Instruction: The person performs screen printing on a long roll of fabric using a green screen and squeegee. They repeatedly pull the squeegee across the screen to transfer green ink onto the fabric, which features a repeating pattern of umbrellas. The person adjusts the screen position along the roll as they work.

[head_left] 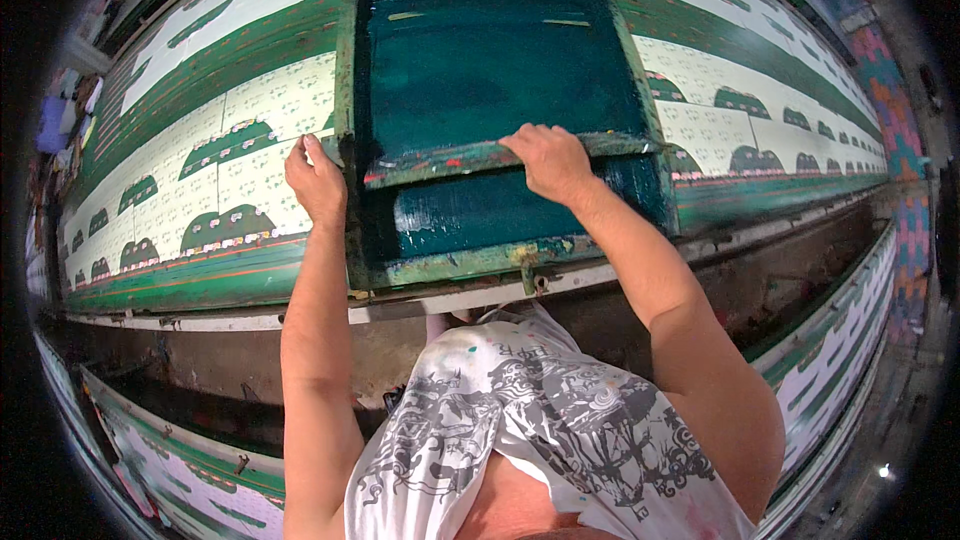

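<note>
Closest to view is the person's white printed T-shirt (520,410), spattered with small paint flecks, and from it both bare forearms reach up and forward over the edge of the long printing table (250,318). The right hand (548,160) lies palm-down on the wooden squeegee bar (480,155), fingers curled over its far edge, closed on it near the right of its middle. The bar sits crosswise inside the screen frame (348,140), about two thirds of the way toward the person, with dark teal ink (480,60) spread over the mesh beyond it and a wet band in front. The left hand (316,180) is at the frame's left rail, fingers bent against the wood; whether it clamps the rail or merely steadies it, I cannot tell from here. The frame rests flat on the white cloth (230,120), which carries rows of green arch shapes.

To my eye the stroke is nearly home. Done well, it wants even downward pressure along the whole blade, which one hand set off-centre makes harder, so the bar should stay square to the rails. The left hand ought to keep the frame from creeping on the cloth, or the print would smear at its edges.
</note>
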`<state>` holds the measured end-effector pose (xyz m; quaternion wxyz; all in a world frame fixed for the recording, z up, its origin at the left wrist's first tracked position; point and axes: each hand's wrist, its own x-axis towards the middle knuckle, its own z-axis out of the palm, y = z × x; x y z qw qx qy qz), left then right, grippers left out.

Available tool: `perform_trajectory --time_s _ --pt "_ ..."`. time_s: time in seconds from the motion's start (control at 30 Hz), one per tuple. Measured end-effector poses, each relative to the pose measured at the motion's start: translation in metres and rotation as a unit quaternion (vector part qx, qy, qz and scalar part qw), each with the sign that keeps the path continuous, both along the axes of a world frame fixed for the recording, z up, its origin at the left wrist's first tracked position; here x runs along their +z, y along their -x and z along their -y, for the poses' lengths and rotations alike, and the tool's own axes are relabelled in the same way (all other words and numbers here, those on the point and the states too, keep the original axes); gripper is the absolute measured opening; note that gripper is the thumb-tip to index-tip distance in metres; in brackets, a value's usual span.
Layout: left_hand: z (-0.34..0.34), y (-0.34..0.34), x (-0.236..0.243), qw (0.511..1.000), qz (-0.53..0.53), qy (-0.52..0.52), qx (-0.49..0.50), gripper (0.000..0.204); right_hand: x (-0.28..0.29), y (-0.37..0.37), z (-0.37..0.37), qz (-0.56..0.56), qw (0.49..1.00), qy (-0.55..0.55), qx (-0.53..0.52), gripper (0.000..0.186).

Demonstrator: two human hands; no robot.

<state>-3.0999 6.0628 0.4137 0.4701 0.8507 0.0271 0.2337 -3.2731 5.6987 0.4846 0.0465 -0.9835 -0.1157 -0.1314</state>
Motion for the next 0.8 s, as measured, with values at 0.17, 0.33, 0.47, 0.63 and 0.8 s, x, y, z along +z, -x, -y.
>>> perform_trajectory --time_s 0.17,0.33,0.47,0.63,0.8 --pt "0.001 -0.002 -0.001 1.0 0.013 0.01 -0.015 0.053 0.0 0.073 -0.029 -0.037 0.999 0.005 -0.018 0.042" --pt "0.0 -0.003 -0.001 1.0 0.008 -0.013 -0.008 0.056 0.005 0.112 -0.045 -0.08 0.997 0.008 -0.017 0.042" --pt "-0.004 -0.004 -0.005 0.998 -0.019 -0.06 -0.003 0.05 0.003 0.127 -0.046 -0.072 0.997 -0.028 0.002 0.054" --pt "-0.007 -0.011 -0.007 0.986 -0.093 -0.139 -0.016 0.047 0.0 0.132 -0.036 -0.034 0.997 -0.056 0.044 0.058" --pt "-0.008 -0.015 -0.004 0.974 -0.127 -0.184 0.03 0.053 0.015 0.134 0.033 0.021 0.978 -0.172 0.118 0.044"
